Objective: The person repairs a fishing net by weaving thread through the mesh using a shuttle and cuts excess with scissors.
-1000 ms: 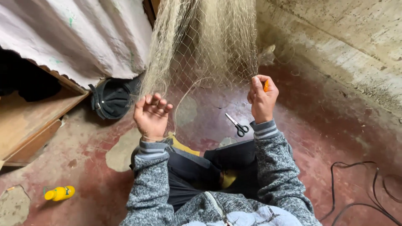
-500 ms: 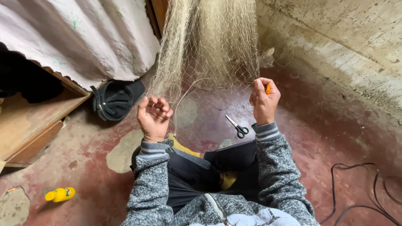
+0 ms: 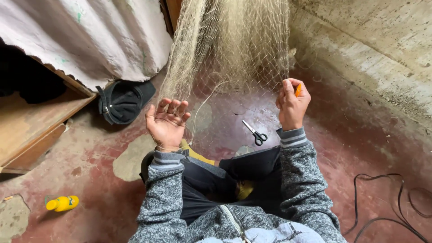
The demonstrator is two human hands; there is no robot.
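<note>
**Working a pale net with two bare hands**

Hanging from above, a fine, pale beige mesh fishing net (image 3: 234,45) is seen draped down toward the worn red-painted concrete floor (image 3: 360,135), in front of a seated person in a mottled grey knitted sweater (image 3: 166,202). The left hand (image 3: 165,122) is held palm up with fingers spread and slightly curled; the grip is wide, and thin strands of the net are touched by the fingertips. The right hand (image 3: 292,104) is raised at the net's lower right edge; its grip is closed narrowly on a small orange tool (image 3: 298,90), of which only the tip is shown, so its kind cannot be told. A light cord (image 3: 204,103) is seen curving down between the two hands.

On the floor between the hands, a pair of black-handled steel scissors (image 3: 254,133) is laid, apart from both. A black fabric cap (image 3: 123,101) is found near the left hand, beside a low wooden board (image 3: 36,126) and under a white crumpled sheet (image 3: 90,40). A small yellow plastic bottle (image 3: 63,203) lies well to the left, and a black cable (image 3: 387,198) is looped at the right.
</note>
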